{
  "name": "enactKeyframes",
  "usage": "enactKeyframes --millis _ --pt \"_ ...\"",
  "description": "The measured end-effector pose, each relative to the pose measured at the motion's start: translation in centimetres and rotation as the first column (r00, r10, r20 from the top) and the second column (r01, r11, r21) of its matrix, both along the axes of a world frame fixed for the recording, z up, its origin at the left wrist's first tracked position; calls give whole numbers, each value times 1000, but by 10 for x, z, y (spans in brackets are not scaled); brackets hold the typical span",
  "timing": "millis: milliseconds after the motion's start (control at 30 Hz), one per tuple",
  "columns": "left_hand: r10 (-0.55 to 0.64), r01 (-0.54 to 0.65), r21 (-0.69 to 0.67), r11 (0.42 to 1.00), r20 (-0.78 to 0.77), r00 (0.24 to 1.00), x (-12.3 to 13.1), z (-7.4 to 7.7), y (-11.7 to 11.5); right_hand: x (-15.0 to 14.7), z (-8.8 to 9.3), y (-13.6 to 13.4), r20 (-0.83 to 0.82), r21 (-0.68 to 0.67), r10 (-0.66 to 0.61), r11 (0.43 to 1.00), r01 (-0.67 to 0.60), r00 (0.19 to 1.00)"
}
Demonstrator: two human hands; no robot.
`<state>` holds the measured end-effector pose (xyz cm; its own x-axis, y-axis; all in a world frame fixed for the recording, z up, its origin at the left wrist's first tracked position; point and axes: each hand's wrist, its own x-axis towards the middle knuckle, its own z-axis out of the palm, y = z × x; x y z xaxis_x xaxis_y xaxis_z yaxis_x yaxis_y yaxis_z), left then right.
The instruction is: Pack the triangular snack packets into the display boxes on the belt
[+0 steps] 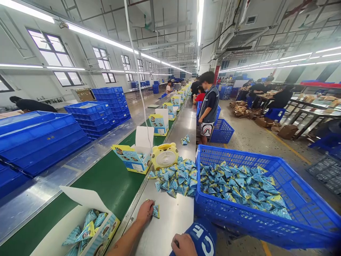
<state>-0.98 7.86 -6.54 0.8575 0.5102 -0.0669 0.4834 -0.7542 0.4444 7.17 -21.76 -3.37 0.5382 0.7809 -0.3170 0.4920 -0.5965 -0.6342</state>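
My left hand [145, 211] rests on the steel table edge, its fingers closed on a small blue triangular packet [156, 211]. At the bottom edge my right hand [183, 245] is curled into a fist against a blue cap with white letters [204, 238] and seems to grip it. Beyond my left hand a pile of the same blue packets [174, 177] lies on the table. A big blue plastic basket [239, 153] to the right holds many more packets [239, 185]. An open printed carton [87, 229] at the lower left contains several packets.
A green conveyor belt [106, 181] carries open cartons [131, 158] away from me. A yellow tiger-faced fan [164, 155] stands by the pile. Stacked blue crates [34, 138] fill the left. A person [209, 106] stands at the line ahead beside another basket [221, 131].
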Motion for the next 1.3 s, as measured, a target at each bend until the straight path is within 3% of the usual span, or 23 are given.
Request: enactKeyframes --millis 333,600,700,833,933,1000,1067,1200,1300 --pt "22 -23 -7 1000 -33 999 2 4 -8 1 -12 -1 7 6 10 1000 -10 1000" --pt "21 -22 -34 999 -57 998 2 12 -16 3 -11 -1 5 -5 13 1000 -13 1000" --pt "4 -5 -121 993 -9 1000 2 13 -28 3 -7 0 -5 -13 25 1000 -25 1000" --pt "158 -79 -350 934 204 966 15 21 -36 2 1 -1 7 -17 9 1000 -9 1000" --pt "281 -125 -446 886 302 911 38 40 -18 1 2 -2 13 -13 3 1000 -2 1000" --pt "386 -162 -506 847 377 842 58 63 8 2 -1 -2 10 -24 14 1000 -14 1000" --pt "507 -205 -558 804 463 727 76 93 41 3 -6 -2 1 -40 37 999 -37 999" --pt "671 -269 -621 736 616 413 99 156 105 6 -11 -1 11 -42 48 998 -47 999" --pt "692 -280 -633 722 658 297 98 176 125 6 -10 0 14 -44 40 998 -39 999"
